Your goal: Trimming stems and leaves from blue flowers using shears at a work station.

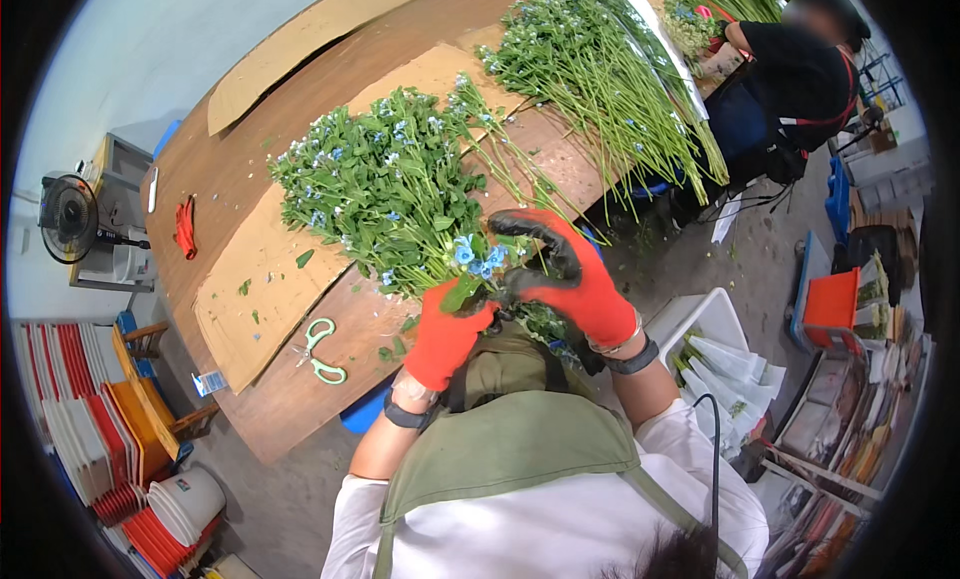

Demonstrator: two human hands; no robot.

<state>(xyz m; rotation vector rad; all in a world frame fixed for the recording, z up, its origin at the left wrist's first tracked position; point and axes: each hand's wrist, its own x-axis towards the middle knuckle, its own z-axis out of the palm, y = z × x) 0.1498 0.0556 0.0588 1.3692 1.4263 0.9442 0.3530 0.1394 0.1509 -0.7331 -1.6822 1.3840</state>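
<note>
Both my hands wear red work gloves with black-coated palms. My left hand [452, 325] closes around the stem of a flower sprig with blue blossoms [480, 258], low in front of my olive apron [517, 436]. Close beside it, my right hand [574, 271] curls its fingers and thumb about the sprig's leaves; whether it grips them is hard to see. Just beyond the hands lies a large heap of leafy blue-flowered stems [382, 174] on the table. Green-handled scissors [322, 352] rest to the left on the bare wood.
A second pile of long stems [600, 91] lies at the table's far right, near a person in dark clothes [795, 84]. Cardboard sheets [262, 279] cover parts of the wooden table [277, 421]. A spare red glove [184, 228] lies left. A white bin [697, 316] holding wrapped bunches stands right.
</note>
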